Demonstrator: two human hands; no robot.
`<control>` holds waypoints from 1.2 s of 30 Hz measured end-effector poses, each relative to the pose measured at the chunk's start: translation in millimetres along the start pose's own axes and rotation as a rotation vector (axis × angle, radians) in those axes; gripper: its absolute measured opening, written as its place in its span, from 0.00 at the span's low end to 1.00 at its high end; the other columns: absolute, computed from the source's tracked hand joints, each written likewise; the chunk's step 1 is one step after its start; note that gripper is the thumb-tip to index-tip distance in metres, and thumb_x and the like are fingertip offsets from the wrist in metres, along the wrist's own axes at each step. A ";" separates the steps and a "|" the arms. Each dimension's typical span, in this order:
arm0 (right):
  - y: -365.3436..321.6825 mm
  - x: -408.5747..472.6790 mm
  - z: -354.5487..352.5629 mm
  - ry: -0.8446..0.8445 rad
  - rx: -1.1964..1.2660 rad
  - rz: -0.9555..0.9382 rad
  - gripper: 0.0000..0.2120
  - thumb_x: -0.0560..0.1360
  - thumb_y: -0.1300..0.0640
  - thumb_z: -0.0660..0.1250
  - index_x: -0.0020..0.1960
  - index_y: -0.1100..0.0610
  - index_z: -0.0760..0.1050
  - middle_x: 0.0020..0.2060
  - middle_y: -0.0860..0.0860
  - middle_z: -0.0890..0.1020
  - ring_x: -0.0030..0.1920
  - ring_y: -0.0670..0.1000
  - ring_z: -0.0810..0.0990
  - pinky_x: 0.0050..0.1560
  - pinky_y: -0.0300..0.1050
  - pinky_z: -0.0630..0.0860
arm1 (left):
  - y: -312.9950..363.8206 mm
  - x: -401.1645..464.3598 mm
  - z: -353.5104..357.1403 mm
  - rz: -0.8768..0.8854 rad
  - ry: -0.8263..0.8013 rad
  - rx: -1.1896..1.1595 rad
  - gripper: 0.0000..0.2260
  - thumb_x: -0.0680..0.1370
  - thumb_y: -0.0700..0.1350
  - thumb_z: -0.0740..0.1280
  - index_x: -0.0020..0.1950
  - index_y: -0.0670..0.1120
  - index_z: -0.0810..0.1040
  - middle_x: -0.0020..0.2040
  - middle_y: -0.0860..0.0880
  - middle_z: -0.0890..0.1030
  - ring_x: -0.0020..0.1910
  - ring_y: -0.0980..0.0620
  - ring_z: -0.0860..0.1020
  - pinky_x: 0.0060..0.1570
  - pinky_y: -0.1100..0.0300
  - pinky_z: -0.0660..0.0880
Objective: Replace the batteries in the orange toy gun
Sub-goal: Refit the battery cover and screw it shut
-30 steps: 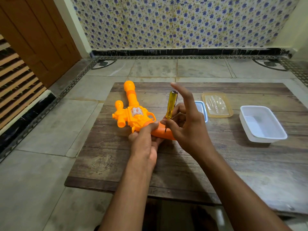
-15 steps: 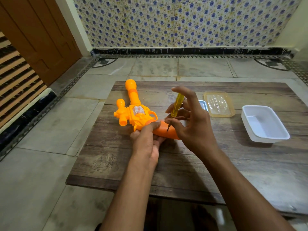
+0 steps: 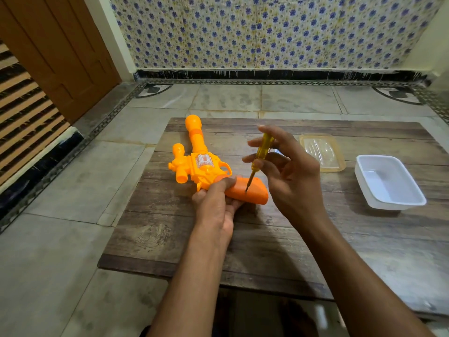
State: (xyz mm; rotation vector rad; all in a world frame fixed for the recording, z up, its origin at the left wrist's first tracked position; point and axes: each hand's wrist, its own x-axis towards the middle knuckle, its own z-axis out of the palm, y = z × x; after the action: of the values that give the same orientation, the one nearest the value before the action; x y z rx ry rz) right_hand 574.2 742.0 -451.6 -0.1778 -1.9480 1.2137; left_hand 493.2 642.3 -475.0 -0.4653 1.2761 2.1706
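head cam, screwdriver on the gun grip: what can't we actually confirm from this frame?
- Screw under the screwdriver tip on the orange toy gun grip: too small in the head view; engagement unclear.
- Batteries: none visible; the grip looks closed.
- Small container behind the right hand: mostly hidden by the fingers.
- Left hand fingers under the grip: hidden by the gun.
- White tub and clear lid: visible, no contents made out.

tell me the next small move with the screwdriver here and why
Probably turn the screwdriver in place to loosen the screw. Its tip already sits on the grip of the toy gun, the right hand pinches its yellow handle, and the left hand holds the grip steady on the table. No batteries show yet.
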 end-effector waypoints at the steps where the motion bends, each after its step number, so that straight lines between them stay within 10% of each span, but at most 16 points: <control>1: -0.2 0.1 -0.1 0.013 -0.026 -0.014 0.24 0.76 0.72 0.70 0.70 0.58 0.73 0.54 0.53 0.83 0.50 0.50 0.87 0.51 0.53 0.85 | 0.1 -0.6 0.4 -0.001 0.001 -0.001 0.25 0.74 0.31 0.72 0.69 0.41 0.71 0.61 0.38 0.80 0.58 0.39 0.80 0.54 0.35 0.81; 6: 1.6 0.4 0.8 0.108 -0.213 -0.123 0.22 0.73 0.61 0.78 0.65 0.60 0.79 0.49 0.52 0.82 0.45 0.45 0.84 0.48 0.36 0.81 | 0.4 -1.3 1.2 -0.019 -0.006 -0.020 0.21 0.75 0.30 0.72 0.63 0.44 0.71 0.57 0.41 0.80 0.56 0.41 0.81 0.51 0.39 0.82; 12: -1.2 2.0 1.1 0.118 -0.057 -0.115 0.15 0.77 0.69 0.71 0.64 0.65 0.79 0.52 0.57 0.84 0.51 0.51 0.87 0.52 0.51 0.85 | 0.3 -0.8 0.4 0.000 -0.021 -0.006 0.23 0.74 0.29 0.71 0.68 0.40 0.72 0.61 0.37 0.81 0.57 0.40 0.82 0.43 0.42 0.83; 17: -3.0 1.9 1.9 0.165 -0.227 -0.156 0.19 0.76 0.61 0.75 0.66 0.60 0.80 0.42 0.56 0.79 0.43 0.48 0.80 0.46 0.37 0.79 | 0.3 -1.2 0.6 -0.010 -0.024 -0.033 0.26 0.75 0.29 0.71 0.70 0.39 0.70 0.62 0.36 0.80 0.55 0.41 0.83 0.44 0.41 0.83; 23: -3.8 4.0 -0.1 0.142 -0.071 -0.106 0.12 0.80 0.68 0.68 0.62 0.64 0.82 0.51 0.57 0.83 0.52 0.53 0.85 0.50 0.53 0.83 | -1.4 1.5 0.4 -0.006 -0.012 -0.034 0.25 0.75 0.30 0.71 0.70 0.39 0.70 0.60 0.36 0.81 0.54 0.40 0.83 0.40 0.43 0.84; 36: -7.7 6.2 2.7 0.098 -0.095 -0.125 0.16 0.77 0.68 0.72 0.64 0.62 0.81 0.46 0.58 0.82 0.48 0.50 0.84 0.50 0.44 0.83 | -1.3 7.0 -1.6 -0.028 0.008 -0.064 0.22 0.76 0.35 0.73 0.69 0.41 0.72 0.58 0.37 0.82 0.51 0.41 0.83 0.40 0.40 0.84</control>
State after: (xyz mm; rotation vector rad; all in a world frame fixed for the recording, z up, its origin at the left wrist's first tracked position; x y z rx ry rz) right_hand 570.4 739.2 -442.5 -0.1593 -1.9035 1.0137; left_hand 488.6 643.5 -480.5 -0.5153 1.2007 2.1931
